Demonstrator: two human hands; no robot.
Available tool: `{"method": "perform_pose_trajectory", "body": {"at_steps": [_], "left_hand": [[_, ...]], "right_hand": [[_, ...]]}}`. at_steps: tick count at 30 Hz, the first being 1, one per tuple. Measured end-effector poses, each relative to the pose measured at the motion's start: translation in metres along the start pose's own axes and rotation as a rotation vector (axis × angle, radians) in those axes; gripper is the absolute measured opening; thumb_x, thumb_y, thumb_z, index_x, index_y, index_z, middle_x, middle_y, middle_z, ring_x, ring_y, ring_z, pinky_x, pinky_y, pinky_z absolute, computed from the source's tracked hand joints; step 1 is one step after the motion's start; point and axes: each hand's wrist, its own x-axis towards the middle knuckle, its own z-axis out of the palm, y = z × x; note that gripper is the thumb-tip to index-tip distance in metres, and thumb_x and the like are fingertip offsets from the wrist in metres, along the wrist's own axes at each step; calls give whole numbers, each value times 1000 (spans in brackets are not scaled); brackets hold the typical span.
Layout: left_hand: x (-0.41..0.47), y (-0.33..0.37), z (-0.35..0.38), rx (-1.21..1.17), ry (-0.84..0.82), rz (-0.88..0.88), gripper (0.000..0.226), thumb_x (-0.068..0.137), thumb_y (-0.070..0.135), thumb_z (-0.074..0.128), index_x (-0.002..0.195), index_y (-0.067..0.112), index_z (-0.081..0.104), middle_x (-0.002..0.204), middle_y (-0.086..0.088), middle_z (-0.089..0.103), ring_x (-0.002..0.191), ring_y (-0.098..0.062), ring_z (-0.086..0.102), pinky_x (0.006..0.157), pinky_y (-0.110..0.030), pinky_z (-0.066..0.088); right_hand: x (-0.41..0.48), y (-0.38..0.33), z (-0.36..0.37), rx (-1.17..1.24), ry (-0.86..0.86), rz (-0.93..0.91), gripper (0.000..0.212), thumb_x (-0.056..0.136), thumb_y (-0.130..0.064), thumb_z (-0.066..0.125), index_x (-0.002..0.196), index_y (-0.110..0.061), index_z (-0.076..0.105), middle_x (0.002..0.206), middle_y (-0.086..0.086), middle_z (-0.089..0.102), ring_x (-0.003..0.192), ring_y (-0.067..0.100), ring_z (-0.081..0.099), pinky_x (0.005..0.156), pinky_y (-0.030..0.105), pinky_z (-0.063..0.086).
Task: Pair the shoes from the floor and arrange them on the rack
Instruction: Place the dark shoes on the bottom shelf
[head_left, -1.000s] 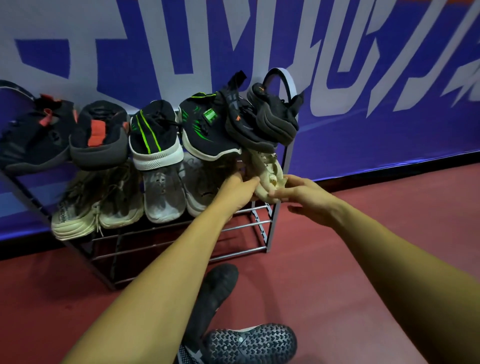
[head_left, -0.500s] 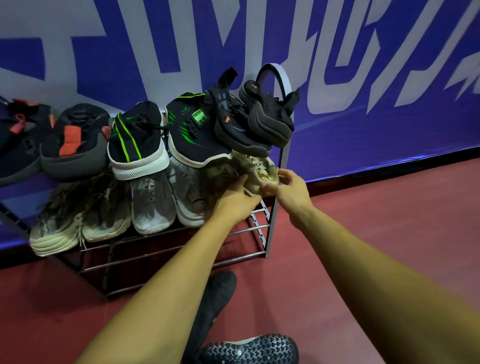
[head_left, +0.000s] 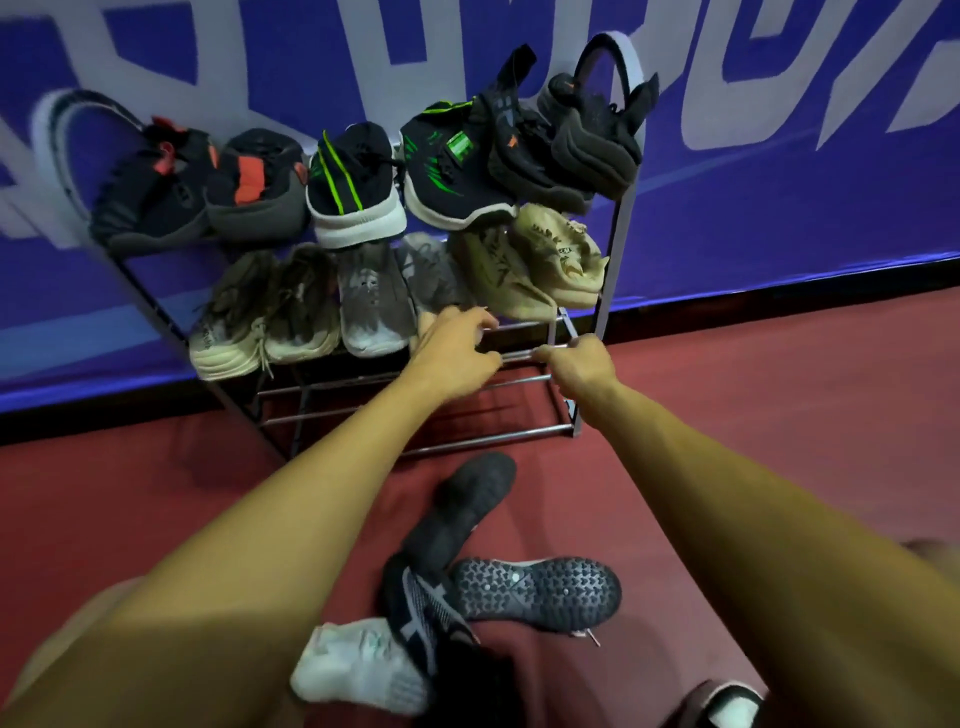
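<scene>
Head view shows your tan pair of shoes (head_left: 540, 260) sitting at the right end of the rack's (head_left: 615, 249) middle shelf, toes tipped down toward you, the two touching side by side. Left of them on that shelf are a grey pair (head_left: 387, 296) and then a beige pair (head_left: 265, 312). On the top shelf, from the left, you have a black pair with red patches (head_left: 208, 182), a black pair with green stripes (head_left: 400, 182) and a black pair (head_left: 561, 135) crowded against the right post.

Your left hand (head_left: 457, 348) hovers just below the grey and tan shoes, fingers (head_left: 480, 318) loosely curled and spread, holding nothing; whether they brush the shoe toe you cannot tell. Your right hand (head_left: 579, 364) is clenched around a metal bar at the front right of the rack, beneath the tan pair.

On the red floor (head_left: 753, 395) near you lie the shoes still unracked: a black shoe (head_left: 462, 504) lying on its side, a dark shoe with its studded sole (head_left: 540, 592) turned up, a black knit shoe (head_left: 415, 603) overlapping them, and a white shoe (head_left: 358, 670) partly under it. Behind the rack runs a blue wall with pale lettering (head_left: 779, 130).
</scene>
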Motion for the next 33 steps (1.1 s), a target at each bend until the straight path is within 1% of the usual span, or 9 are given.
{"method": "perform_pose_trajectory", "body": {"at_steps": [2,11,15,18,22,27,29,31,33], "left_hand": [[-20,-19,1,32,-40,-9,44,85,31,64,129,30,58,131,-3,55,127,-32,37,108,-42,35],[-102,-129,31,189,-323,-278,52,73,50,64,123,35,61,124,-4,64,122,-30,50,109,-43,36],[-116,-150,38,164,-351,-323,40,85,36,68,124,26,62,120,-3,67,123,-24,54,110,-30,34],[-121,-156,57,144,-409,-336,39,83,36,68,121,29,62,117,-1,68,122,-24,54,109,-29,36],[-135,-168,102,58,-510,-448,25,80,39,69,102,39,57,109,0,69,118,-28,56,113,-41,32],[-168,-190,152,-84,-495,-612,38,76,38,69,111,27,58,104,0,68,101,-24,64,88,-34,53],[-177,-199,165,-122,-505,-647,24,82,33,69,98,20,57,91,0,64,88,-21,62,71,-26,49],[-184,-205,173,-126,-514,-676,19,82,34,70,82,19,58,89,-4,68,88,-24,64,70,-29,45],[-190,-207,180,-115,-517,-699,22,77,35,71,77,18,56,93,-9,72,91,-26,67,73,-31,48]], "right_hand": [[-17,11,13,-106,-95,-15,31,70,-35,76,79,-12,57,72,7,56,74,24,54,68,33,44],[-78,44,58,-425,-445,-10,30,81,-26,75,72,-8,53,70,13,57,70,29,62,49,28,41],[-99,61,71,-586,-560,34,25,85,-23,71,71,-10,55,68,7,55,63,22,58,48,28,40],[-106,74,81,-688,-656,47,16,92,-20,64,88,-5,65,74,8,60,60,20,54,50,27,42],[-112,105,101,-792,-683,55,36,91,-26,64,117,-2,65,96,12,62,74,24,60,52,27,45],[-120,145,121,-906,-781,48,38,94,-25,58,129,-11,61,127,13,64,115,32,62,92,35,49],[-121,162,128,-953,-814,15,33,90,-28,60,120,-16,65,119,11,68,100,29,66,88,33,52],[-124,178,134,-966,-836,75,21,86,-27,64,103,-16,68,97,10,69,82,25,67,79,31,55],[-125,193,141,-971,-837,135,27,83,-26,68,107,-13,69,101,12,70,88,25,67,80,30,55]]}}
